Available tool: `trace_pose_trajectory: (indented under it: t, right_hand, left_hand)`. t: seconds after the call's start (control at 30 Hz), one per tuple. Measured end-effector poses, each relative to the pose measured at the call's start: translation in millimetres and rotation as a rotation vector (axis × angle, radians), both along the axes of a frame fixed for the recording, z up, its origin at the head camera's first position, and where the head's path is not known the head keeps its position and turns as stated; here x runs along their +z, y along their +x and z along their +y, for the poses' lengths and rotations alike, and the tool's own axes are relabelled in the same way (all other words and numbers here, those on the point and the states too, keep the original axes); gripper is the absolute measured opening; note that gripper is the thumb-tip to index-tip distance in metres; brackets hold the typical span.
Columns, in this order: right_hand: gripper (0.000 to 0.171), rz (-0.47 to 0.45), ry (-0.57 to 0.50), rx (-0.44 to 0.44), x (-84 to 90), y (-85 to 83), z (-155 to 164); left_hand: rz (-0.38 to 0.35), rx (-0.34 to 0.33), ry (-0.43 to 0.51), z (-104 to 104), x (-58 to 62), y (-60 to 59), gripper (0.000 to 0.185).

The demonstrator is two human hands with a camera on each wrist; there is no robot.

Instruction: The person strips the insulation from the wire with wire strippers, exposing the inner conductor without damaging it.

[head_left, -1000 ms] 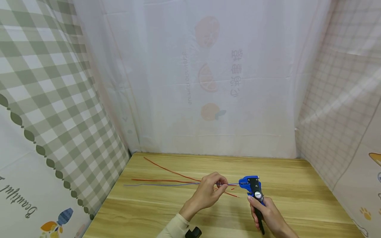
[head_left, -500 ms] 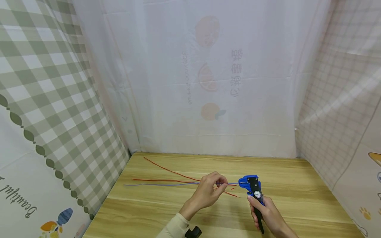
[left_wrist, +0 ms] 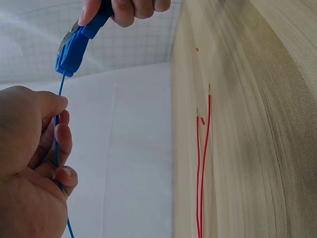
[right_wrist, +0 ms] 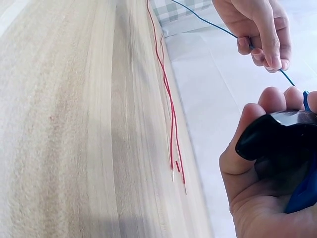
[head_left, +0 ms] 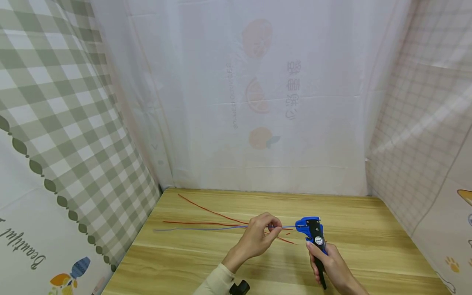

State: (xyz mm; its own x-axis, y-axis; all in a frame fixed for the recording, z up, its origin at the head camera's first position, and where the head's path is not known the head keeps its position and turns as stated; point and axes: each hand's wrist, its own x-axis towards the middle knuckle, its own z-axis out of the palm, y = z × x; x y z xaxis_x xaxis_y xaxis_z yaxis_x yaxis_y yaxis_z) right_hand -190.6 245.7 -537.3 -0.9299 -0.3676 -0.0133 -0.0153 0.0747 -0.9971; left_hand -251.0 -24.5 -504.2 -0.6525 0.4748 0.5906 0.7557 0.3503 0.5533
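Head view looks down; wrist views close, sharing red wires (left_wrist: 202,163)

A table (head_left: 191,266) stands enclosed by cloth walls (head_left: 258,102) behind and on both sides. Two wires (head_left: 206,223) lie on its far left part, crossing near the middle. Above them, the left hand (head_left: 259,239) pinches a third wire (head_left: 199,229), which runs right into the head of a stripper (head_left: 313,233) gripped by the right hand (head_left: 332,266), near the front edge.
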Motion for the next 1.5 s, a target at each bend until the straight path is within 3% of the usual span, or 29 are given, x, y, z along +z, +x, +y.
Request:
trace_pose_trajectory:
  t: [0.27,0.93,1.5]
  right_hand:
    - [0.055,-0.005,-0.01,-0.004,1.0,1.0,-1.7]
    - [0.055,0.001,0.0,-0.01,-2.3,2.1,-2.2]
    - [0.062,-0.037,0.04,-0.058,-0.1,4.3,-5.5]
  left_hand:
    - [-0.022,-0.001,-0.006,-0.2,-0.8,-0.4,0.007]
    - [0.011,0.004,0.005,1.2,-5.7,-1.8,0.005]
    - [-0.037,0.007,0.003,0.5,-3.6,-2.5,0.007]
